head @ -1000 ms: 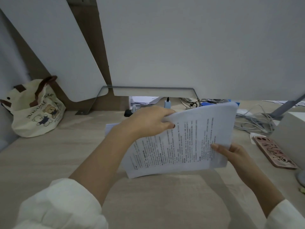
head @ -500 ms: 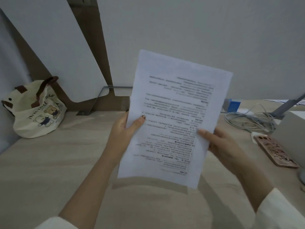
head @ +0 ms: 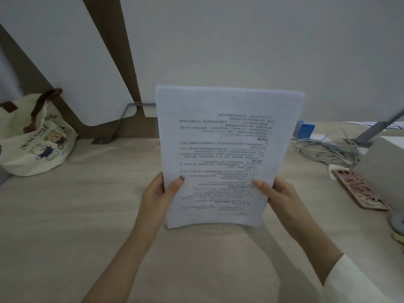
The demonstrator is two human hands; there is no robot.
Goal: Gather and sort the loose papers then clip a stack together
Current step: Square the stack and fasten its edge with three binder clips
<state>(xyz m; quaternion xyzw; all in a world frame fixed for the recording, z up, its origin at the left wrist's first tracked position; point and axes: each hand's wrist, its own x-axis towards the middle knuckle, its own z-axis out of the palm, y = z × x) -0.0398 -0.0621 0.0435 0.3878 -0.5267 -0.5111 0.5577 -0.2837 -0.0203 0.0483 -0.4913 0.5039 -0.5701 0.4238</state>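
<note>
1. Centrally, the left hand point(head: 160, 193) is seen gripping the stack of papers point(head: 223, 149) at its lower left edge. The thumb is laid across the front sheet and the fingers are hidden behind it.
2. The right hand point(head: 282, 193) is seen gripping the same stack at its lower right edge. The thumb is pressed on the front and the fingers are curled behind.
3. The stack is held upright between both hands, facing the camera, over the middle of the desk point(head: 87, 215). Its edges are roughly squared. Printed lines are visible on the front sheet, too blurred to be read. A shadow is cast on the desk below the lower edge; whether that edge touches the wood cannot be told.
4. A white sleeve point(head: 360, 281) is noted on the right forearm, at the lower right corner.
5. Right of the stack, a tangle of grey cables point(head: 325, 149) and a blue box point(head: 305, 129) are noted near the back of the desk.
6. A phone point(head: 360, 189) in a patterned pink case is seen lying flat just beside a pale grey box point(head: 384, 167) at the right margin.
7. Far left, a cream tote bag point(head: 37, 136) printed with bears is seen slumped on the desk against the back panels.
</note>
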